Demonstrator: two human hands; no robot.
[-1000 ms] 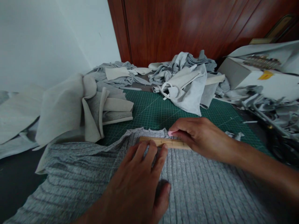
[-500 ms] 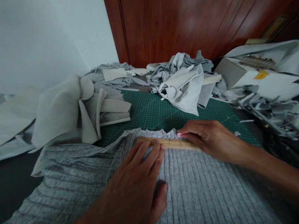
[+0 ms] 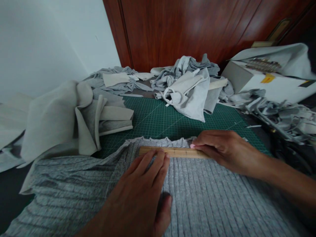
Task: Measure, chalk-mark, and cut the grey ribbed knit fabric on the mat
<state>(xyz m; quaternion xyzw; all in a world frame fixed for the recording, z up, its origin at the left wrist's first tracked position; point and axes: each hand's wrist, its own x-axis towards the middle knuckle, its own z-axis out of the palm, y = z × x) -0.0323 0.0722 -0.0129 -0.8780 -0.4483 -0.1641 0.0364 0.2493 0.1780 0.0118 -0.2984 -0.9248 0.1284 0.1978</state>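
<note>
On the mat: green cutting mat, ribbed grey fabric spread across it, top edge toward 12 o'clock.
Ruler: wooden ruler lies 9-to-3 along that edge.
Left hand: open, flat, fingertips pressing the ruler's 9 o'clock end.
Right hand: nearer the 3 o'clock end, pinching pink chalk against the ruler's far edge.

the ribbed cloth is mottled grey, the ruler pale wood, the mat dark green with a fine grid, the door reddish brown.
</note>
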